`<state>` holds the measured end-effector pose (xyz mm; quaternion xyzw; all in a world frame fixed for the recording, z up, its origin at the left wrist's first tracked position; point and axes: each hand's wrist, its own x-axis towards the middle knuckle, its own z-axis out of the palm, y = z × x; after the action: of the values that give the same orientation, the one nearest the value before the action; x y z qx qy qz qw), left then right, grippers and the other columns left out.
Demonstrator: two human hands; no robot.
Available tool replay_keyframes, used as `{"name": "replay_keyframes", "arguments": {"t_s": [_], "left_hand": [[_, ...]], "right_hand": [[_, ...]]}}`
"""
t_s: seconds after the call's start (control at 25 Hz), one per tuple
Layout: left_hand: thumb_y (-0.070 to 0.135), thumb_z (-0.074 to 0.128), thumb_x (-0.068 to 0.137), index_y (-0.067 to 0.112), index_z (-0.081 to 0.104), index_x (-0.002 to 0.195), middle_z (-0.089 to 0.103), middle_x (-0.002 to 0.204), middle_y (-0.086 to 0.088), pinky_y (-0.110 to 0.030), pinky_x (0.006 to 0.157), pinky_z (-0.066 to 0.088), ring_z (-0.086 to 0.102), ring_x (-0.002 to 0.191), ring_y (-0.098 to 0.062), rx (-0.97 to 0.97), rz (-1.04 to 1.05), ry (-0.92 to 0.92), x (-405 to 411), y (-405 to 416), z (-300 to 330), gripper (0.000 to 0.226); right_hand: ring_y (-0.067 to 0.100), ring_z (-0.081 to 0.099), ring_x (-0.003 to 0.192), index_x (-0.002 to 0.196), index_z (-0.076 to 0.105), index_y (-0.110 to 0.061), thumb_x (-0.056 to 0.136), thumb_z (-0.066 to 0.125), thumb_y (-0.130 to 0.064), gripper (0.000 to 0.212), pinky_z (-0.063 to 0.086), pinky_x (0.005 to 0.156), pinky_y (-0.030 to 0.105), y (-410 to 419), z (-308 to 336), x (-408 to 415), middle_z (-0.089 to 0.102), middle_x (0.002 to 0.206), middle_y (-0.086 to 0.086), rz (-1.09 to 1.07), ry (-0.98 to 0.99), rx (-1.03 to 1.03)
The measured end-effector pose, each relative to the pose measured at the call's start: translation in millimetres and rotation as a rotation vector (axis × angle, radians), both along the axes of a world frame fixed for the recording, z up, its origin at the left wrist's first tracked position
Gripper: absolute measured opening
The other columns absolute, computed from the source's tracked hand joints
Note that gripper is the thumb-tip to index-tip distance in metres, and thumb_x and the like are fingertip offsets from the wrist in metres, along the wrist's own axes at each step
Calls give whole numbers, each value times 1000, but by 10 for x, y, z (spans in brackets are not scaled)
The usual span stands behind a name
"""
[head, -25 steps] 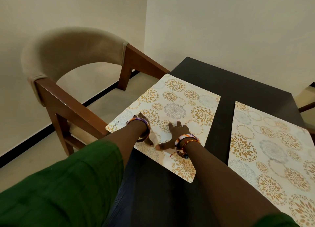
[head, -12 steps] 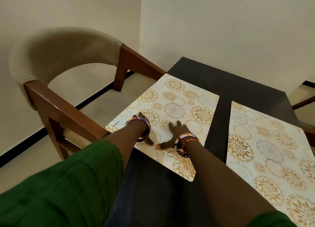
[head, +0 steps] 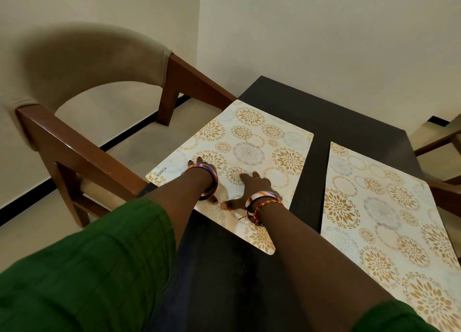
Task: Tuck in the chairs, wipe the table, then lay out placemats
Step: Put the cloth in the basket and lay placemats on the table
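Left hand (head: 203,165) and right hand (head: 252,190) side by side, fingers straight, pressed flat on left placemat (head: 249,142) at left edge of dark surface (head: 321,112), beside chair (head: 82,122). Second placemat (head: 389,207) just right, apart.

A cream rectangular placemat printed with gold and grey floral medallions (head: 252,149) is laid flat on the dark matte tabletop (head: 309,117), pressed under both palms. A second matching placemat (head: 389,207) is laid flat to the right of that grip, apart from the first. A brown wooden armchair with beige upholstered backrest (head: 82,64) is set left of it.
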<state>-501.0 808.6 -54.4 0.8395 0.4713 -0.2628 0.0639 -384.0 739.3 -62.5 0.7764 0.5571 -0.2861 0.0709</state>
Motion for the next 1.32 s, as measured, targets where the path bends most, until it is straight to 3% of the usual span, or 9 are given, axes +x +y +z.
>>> {"name": "replay_keyframes", "arguments": {"t_s": [0.04, 0.12, 0.2, 0.28, 0.44, 0.6, 0.88, 1.16, 1.32], "left_hand": [[23, 64, 87, -3, 46, 133, 47, 138, -15, -36, 99, 47, 51, 124, -28, 3, 10, -18, -17, -15, -36, 55], [22, 64, 86, 3, 43, 137, 41, 144, -13, -36, 104, 44, 45, 130, -28, 0, 60, -90, -55, -79, -143, 59], [14, 60, 87, 8, 35, 142, 20, 156, -13, -39, 113, 32, 22, 143, -28, 34, 116, -302, -98, -261, -224, 61], [10, 48, 92, 10, 28, 145, 3, 159, -11, -36, 118, 22, 2, 148, -24, 119, 128, -522, -131, -620, -270, 57], [21, 41, 97, 12, 24, 147, 0, 159, -8, -31, 116, 21, -6, 148, -20, 180, 133, -730, -154, -1405, -378, 53], [20, 36, 99, 11, 17, 149, 1, 159, -9, -29, 118, 12, -6, 148, -22, 147, 9, -666, 2, -2070, -378, 54], [24, 37, 100, 9, 10, 150, 4, 159, -10, -34, 120, 7, 1, 148, -23, 104, -2, -468, 414, -3444, -413, 59], [24, 35, 100, 11, 6, 150, -2, 159, -9, -33, 119, 0, -3, 148, -22, 111, 104, -561, 1225, -5100, -459, 59], [24, 35, 100, 13, 6, 150, -2, 159, -7, -32, 118, -2, -3, 147, -20, 130, 151, -594, 1642, -5472, -462, 59]], "right_hand": [[32, 18, 144, 151, 17, -26, 86, 61, -48, 81, 27, 111, 44, -67, 22, -39, 11, 159, 8, 42, -28, -14], [34, 28, 138, 147, 26, -22, 90, 54, -50, 70, 32, 107, 43, -208, -5, -113, 25, 153, 12, 57, -113, 89], [34, 32, 132, 140, 35, -18, 92, 47, -53, 61, 35, 102, 46, -360, -70, -176, 36, 143, 13, 30, -200, 247], [31, 34, 130, 138, 38, -18, 96, 43, -44, 50, 38, 99, 44, -568, -156, -232, 39, 141, 12, 23, -205, 351], [28, 34, 132, 141, 37, -18, 97, 44, -31, 46, 39, 101, 38, -1137, -264, -294, 40, 141, 10, -12, -146, 508], [25, 21, 141, 147, 24, -15, 97, 45, -18, 54, 30, 111, 34, -1814, -253, -234, 28, 151, 9, -7, -80, 506], [19, -4, 148, 152, 0, -12, 97, 39, -12, 67, -6, 117, 30, -3337, -257, 211, -3, 160, 5, 212, 37, 337], [16, -8, 147, 152, -3, -15, 101, 28, -21, 59, -10, 113, 27, -4920, -368, 1080, -8, 160, 0, 307, 42, 340], [16, -7, 147, 151, -2, -17, 103, 26, -25, 57, -7, 116, 30, -5267, -347, 1548, -6, 160, 0, 359, 63, 336]]}}
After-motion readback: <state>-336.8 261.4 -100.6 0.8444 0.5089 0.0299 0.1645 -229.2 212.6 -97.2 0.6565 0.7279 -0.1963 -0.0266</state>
